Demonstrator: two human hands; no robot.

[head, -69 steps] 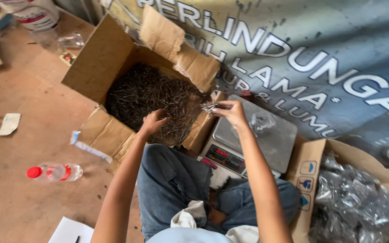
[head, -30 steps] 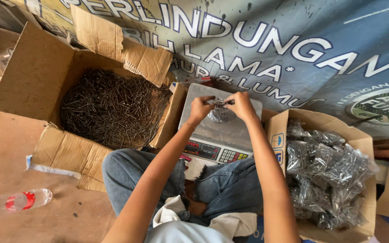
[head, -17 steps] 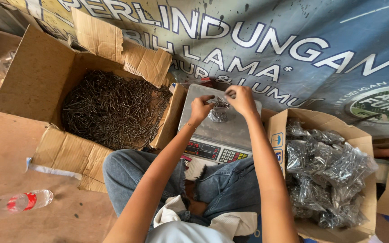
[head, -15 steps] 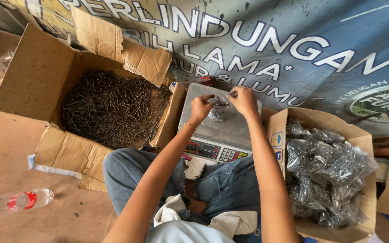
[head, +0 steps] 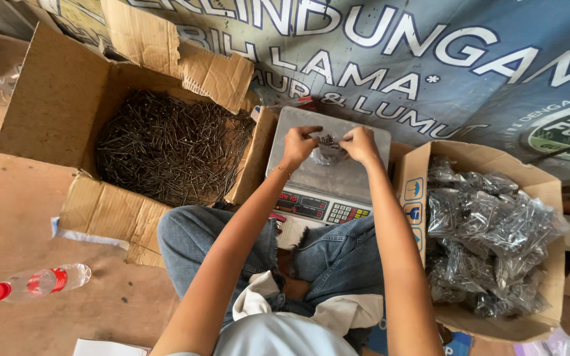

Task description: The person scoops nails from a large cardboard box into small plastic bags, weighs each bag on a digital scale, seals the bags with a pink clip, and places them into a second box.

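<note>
A small clear plastic bag of dark nails rests on the steel pan of a digital scale in front of my knees. My left hand pinches the bag's left top edge. My right hand pinches its right top edge. Both hands hold the bag's mouth above the pan. To the left stands a big open cardboard box filled with loose dark nails.
A cardboard box at the right holds several filled clear bags of nails. A plastic bottle with a red cap lies on the brown floor at the lower left. A printed blue banner covers the ground beyond the scale.
My left hand left the big nail box and joined my right hand at the bag on the scale. The view swung right; both hands have stayed on the bag since.
</note>
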